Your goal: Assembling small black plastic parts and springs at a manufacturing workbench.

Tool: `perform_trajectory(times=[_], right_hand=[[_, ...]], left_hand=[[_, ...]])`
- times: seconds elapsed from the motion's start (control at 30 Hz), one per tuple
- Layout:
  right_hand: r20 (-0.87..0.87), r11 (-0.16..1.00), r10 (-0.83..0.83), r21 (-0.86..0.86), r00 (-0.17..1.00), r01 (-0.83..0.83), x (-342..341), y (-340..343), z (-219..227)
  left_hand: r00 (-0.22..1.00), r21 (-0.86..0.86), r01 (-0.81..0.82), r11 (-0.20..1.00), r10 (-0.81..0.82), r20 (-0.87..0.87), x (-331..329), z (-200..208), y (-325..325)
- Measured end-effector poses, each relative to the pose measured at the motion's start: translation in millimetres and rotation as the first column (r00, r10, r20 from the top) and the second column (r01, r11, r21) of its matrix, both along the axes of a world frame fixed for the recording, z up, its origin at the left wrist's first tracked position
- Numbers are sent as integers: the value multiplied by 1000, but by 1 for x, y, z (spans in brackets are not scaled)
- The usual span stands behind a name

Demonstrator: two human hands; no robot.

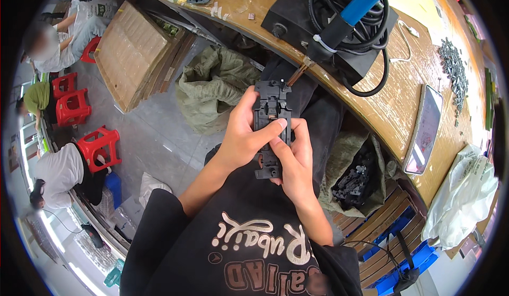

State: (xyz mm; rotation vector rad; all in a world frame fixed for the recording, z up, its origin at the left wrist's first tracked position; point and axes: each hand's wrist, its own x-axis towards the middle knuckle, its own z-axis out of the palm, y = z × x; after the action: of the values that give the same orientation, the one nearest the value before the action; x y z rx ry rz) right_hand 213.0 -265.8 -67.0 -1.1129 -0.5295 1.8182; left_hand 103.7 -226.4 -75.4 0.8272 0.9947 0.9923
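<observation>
Both of my hands grip one long black plastic part [274, 105], held upright over my lap below the bench edge. My left hand [246, 137] wraps its left side, the thumb pressed across the middle. Lower on the right side, my right hand [295, 161] holds it with the thumb against its face. Close to the part's upper right corner is the copper-coloured tip of a blue and black rod-shaped tool [347, 23], cable-tied at the bench edge. Whether tip and part touch, I cannot tell.
A black box [289, 18] with coiled cable stands on the wooden bench [392, 97]. Right of it lie a phone [424, 129] and a pile of small dark pieces [454, 73]. Sacks [207, 86] flank my legs; the right one holds black parts [358, 182]. People sit far left.
</observation>
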Motion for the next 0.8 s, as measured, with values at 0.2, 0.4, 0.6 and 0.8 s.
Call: perform_trajectory(times=[0.2, 0.4, 0.6, 0.8], right_hand=[[-67, 999, -45, -21, 997, 43, -2, -1, 0], [-133, 992, -94, -95, 987, 81, -5, 1, 14], [-98, 986, -126, -121, 987, 114, -10, 3, 19], [-76, 998, -53, -23, 996, 52, -5, -1, -5]], left_hand=[[1000, 12, -6, 1000, 6, -12, -1, 2, -1], [999, -46, -5, 999, 3, -46, 0, 15, 2], [998, -84, 17, 996, -21, -52, -2, 15, 4], [1000, -14, -21, 1000, 21, -11, -2, -5, -1]])
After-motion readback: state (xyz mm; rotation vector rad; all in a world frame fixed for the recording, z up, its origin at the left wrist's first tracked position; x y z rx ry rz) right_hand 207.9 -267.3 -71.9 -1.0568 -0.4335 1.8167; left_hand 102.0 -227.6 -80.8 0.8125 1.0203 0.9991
